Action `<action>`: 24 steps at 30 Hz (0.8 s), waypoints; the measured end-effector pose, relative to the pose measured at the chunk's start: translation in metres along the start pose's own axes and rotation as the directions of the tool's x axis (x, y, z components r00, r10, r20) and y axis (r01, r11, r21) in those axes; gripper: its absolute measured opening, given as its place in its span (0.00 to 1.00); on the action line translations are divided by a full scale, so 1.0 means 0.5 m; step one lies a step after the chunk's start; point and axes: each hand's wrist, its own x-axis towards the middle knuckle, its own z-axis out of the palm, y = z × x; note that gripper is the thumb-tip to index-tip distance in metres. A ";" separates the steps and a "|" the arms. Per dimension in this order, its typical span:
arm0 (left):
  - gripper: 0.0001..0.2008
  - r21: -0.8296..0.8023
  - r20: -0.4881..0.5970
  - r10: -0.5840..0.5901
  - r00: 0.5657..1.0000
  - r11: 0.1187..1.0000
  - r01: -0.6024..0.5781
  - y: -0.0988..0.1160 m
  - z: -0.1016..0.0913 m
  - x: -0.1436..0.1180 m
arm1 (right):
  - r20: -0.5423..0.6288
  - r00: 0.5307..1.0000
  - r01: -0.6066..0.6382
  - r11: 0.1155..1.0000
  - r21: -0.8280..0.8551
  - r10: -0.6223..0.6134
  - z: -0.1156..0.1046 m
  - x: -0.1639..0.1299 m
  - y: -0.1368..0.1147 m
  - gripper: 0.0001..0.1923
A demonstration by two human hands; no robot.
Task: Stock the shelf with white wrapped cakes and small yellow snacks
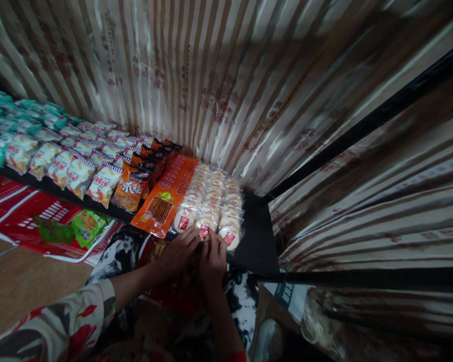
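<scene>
clear, crinkled plastic film on the white round packs (212,198), catching the light! glossy plastic too on the flat orange packet (169,188). smooth, matt black for the shelf (258,231); red plastic for the basket (17,226); soft, matt cloth at the sleeve (71,317); and the striped hanging (196,75), rumpled, with sheen on its folds.

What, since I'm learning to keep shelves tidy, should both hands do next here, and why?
Probably ease the left hand and right hand back from the middle front packet: both sit close to its near edge, and it looks roughly in line with the left front packet and right front packet.
</scene>
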 end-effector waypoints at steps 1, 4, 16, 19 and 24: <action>0.20 0.005 0.009 0.010 1.000 1.000 -0.010 -0.003 0.002 -0.001 | 0.006 1.000 -0.008 1.000 -0.009 0.008 0.001 0.003 0.000 0.20; 0.21 0.026 0.047 0.041 0.998 0.999 -0.042 -0.007 0.009 -0.003 | 0.039 0.999 -0.021 0.999 -0.041 0.023 0.007 0.008 0.003 0.20; 0.18 -0.038 0.008 0.091 0.996 0.995 -0.091 0.008 0.011 0.016 | 0.067 0.997 -0.036 0.990 -0.139 0.046 0.017 0.001 0.035 0.27; 0.17 -0.055 -0.039 0.106 0.994 0.993 -0.108 0.007 0.008 0.023 | 0.046 0.998 -0.044 0.988 -0.150 0.051 0.020 0.003 0.038 0.28; 0.18 -0.138 0.002 0.182 0.983 0.974 -0.180 0.007 -0.009 0.024 | 0.042 0.999 -0.029 0.995 -0.101 0.033 0.022 -0.006 0.040 0.25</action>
